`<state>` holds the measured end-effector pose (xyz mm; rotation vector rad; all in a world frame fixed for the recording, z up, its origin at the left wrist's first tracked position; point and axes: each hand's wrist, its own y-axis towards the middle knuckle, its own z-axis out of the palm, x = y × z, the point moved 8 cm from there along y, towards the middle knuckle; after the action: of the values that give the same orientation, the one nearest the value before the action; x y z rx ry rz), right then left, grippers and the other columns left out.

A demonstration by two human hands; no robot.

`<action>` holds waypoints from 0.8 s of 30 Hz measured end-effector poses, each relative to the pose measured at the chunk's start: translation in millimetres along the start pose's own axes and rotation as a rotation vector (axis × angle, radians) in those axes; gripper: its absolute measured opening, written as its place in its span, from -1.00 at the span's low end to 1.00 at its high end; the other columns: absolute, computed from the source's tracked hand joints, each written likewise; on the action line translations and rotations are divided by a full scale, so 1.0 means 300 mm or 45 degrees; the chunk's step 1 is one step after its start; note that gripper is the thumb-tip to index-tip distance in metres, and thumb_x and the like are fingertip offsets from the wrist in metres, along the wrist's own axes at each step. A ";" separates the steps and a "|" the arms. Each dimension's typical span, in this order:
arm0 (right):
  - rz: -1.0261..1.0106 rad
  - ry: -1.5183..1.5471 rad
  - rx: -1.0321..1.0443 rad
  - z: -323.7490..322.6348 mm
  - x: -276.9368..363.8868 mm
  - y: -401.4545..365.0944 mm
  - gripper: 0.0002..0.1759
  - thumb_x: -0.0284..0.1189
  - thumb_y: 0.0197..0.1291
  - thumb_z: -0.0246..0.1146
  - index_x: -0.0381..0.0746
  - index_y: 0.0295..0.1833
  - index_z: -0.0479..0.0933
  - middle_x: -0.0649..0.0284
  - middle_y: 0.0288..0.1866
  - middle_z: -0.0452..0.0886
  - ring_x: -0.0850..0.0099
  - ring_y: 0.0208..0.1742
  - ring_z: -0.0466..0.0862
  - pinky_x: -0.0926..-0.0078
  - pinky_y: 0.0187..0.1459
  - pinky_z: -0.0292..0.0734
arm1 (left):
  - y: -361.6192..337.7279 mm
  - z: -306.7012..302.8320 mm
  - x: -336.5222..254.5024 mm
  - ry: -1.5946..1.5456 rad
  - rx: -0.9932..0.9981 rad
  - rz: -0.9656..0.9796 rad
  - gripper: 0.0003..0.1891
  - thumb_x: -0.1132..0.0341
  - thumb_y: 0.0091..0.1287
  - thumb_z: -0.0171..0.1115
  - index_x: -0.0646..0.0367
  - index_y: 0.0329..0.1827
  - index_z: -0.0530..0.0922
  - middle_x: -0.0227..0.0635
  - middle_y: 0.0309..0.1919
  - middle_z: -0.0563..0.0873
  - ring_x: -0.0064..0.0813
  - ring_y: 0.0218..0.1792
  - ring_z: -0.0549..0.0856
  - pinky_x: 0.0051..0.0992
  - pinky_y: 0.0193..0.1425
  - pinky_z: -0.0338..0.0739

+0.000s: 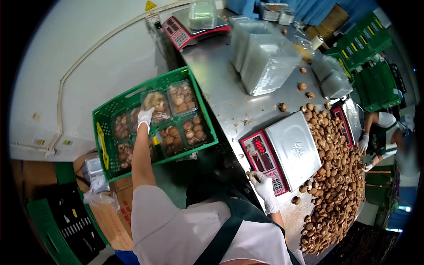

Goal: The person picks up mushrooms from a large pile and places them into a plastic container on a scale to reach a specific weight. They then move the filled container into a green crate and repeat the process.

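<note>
My left hand point(145, 117), in a white glove, is closed on the near left edge of a clear tray of mushrooms point(157, 105) in the green crate point(154, 79). Several other mushroom trays point(182, 98) lie around it in the crate. By the keypad of the red and silver scale point(297, 152), my right hand point(263, 187), also gloved, is closed with its fingertips round a small pale brown thing, likely a mushroom. Nothing lies on the scale's plate, and its red display is lit. The mushroom pile point(333, 181) lies just beyond the scale.
Stacked empty plastic trays point(265, 57) stand on the metal table point(212, 73). A second scale point(194, 28) at the back holds a container. At the right, a co-worker point(382, 134) reaches toward the pile beside another scale point(346, 121). Cardboard boxes point(112, 221) are at the lower left.
</note>
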<state>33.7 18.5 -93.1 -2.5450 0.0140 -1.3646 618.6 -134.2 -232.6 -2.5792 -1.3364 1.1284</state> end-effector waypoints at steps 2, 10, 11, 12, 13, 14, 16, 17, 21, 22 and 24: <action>-0.012 -0.034 -0.077 -0.022 0.004 -0.015 -0.85 -0.42 0.17 0.29 -0.24 -0.18 0.62 0.03 -0.41 0.64 0.42 -0.41 0.71 0.52 -0.35 0.54 | -0.061 0.012 -0.041 0.329 -0.125 -0.236 -0.21 -0.21 0.07 0.22 0.21 0.24 0.42 -0.06 0.37 0.29 -0.04 0.28 0.41 -0.15 0.28 0.35; 0.009 -0.220 -0.326 -0.137 0.014 -0.093 -0.82 -0.27 0.18 0.25 -0.15 -0.25 0.58 0.11 -0.45 0.61 0.17 -0.41 0.67 0.35 -0.34 0.58 | -0.203 0.184 -0.650 0.184 -0.506 0.874 -0.46 0.18 0.25 0.19 0.19 0.28 0.39 0.03 0.32 0.33 -0.04 0.29 0.37 -0.26 0.36 0.26; 0.017 -0.285 -0.323 -0.141 0.014 -0.103 -0.80 -0.23 0.18 0.24 -0.13 -0.24 0.58 0.10 -0.45 0.61 0.13 -0.41 0.65 0.32 -0.35 0.57 | -0.281 0.191 -0.786 -0.040 -0.452 1.072 -0.52 0.28 0.27 0.17 0.21 0.25 0.41 0.02 0.32 0.32 -0.02 0.29 0.36 -0.25 0.36 0.24; 0.083 -0.229 -0.315 -0.139 -0.016 -0.108 -0.74 -0.16 0.20 0.20 -0.12 -0.23 0.56 0.08 -0.44 0.60 0.08 -0.39 0.64 0.26 -0.35 0.56 | -0.364 0.197 -0.917 -0.261 -0.370 1.223 -0.57 0.35 0.29 0.13 0.24 0.23 0.41 0.00 0.32 0.33 -0.02 0.28 0.37 -0.25 0.36 0.24; 0.110 -0.221 -0.298 -0.143 -0.014 -0.114 -0.70 -0.13 0.23 0.14 -0.12 -0.18 0.57 0.06 -0.40 0.62 0.05 -0.38 0.63 0.20 -0.30 0.56 | -0.483 0.188 -1.046 -0.344 -0.368 1.404 -0.60 0.39 0.30 0.10 0.27 0.21 0.42 -0.03 0.31 0.34 -0.05 0.28 0.37 -0.25 0.34 0.25; 0.114 -0.224 -0.309 -0.142 -0.017 -0.119 -0.69 -0.13 0.24 0.12 -0.13 -0.15 0.57 0.05 -0.38 0.62 0.04 -0.36 0.63 0.19 -0.26 0.55 | -0.595 0.184 -1.157 -0.394 -0.321 1.597 -0.60 0.40 0.30 0.09 0.28 0.21 0.42 -0.03 0.30 0.35 -0.05 0.28 0.38 -0.25 0.33 0.25; 0.176 -0.215 -0.360 -0.183 0.007 -0.152 -0.66 -0.16 0.26 0.07 -0.16 -0.07 0.57 0.02 -0.30 0.63 0.03 -0.30 0.63 0.17 -0.17 0.53 | -0.849 0.207 -1.391 -0.476 -0.151 1.928 -0.61 0.41 0.32 0.07 0.33 0.20 0.42 -0.06 0.28 0.38 -0.07 0.25 0.40 -0.24 0.30 0.27; 0.185 -0.213 -0.392 -0.182 -0.007 -0.161 -0.65 -0.17 0.26 0.07 -0.17 -0.06 0.57 0.02 -0.30 0.63 0.03 -0.29 0.63 0.16 -0.17 0.52 | -0.927 0.226 -1.444 -0.416 -0.150 2.099 -0.61 0.41 0.33 0.06 0.34 0.21 0.40 -0.05 0.24 0.41 -0.06 0.21 0.42 -0.24 0.31 0.26; 0.258 -0.209 -0.460 -0.192 -0.045 -0.215 -0.67 -0.18 0.26 0.07 -0.17 -0.06 0.56 0.03 -0.29 0.63 0.04 -0.27 0.63 0.18 -0.16 0.52 | -1.056 0.377 -1.589 -0.010 -0.115 2.359 -0.56 0.26 0.33 0.07 0.31 0.21 0.40 -0.02 0.12 0.50 -0.06 0.14 0.47 -0.19 0.30 0.25; 0.249 -0.169 -0.483 -0.191 -0.052 -0.231 -0.67 -0.18 0.26 0.07 -0.16 -0.07 0.56 0.04 -0.29 0.63 0.06 -0.26 0.63 0.20 -0.15 0.52 | -1.052 0.376 -1.618 0.176 -0.100 2.155 -0.55 0.22 0.33 0.08 0.28 0.21 0.40 -0.04 0.08 0.53 -0.09 0.12 0.49 -0.17 0.29 0.25; 0.264 -0.123 -0.531 -0.188 -0.072 -0.261 -0.69 -0.19 0.25 0.07 -0.13 -0.08 0.57 0.08 -0.29 0.64 0.10 -0.26 0.64 0.23 -0.15 0.52 | -0.975 0.432 -1.669 0.226 -0.251 2.075 -0.60 0.18 0.29 0.12 0.22 0.11 0.51 -0.07 -0.14 0.67 -0.13 -0.07 0.63 -0.16 0.15 0.38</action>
<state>-33.4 85.0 -63.4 -2.8363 0.5856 -1.2632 149.2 -346.7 63.4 -3.5240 1.0897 0.5932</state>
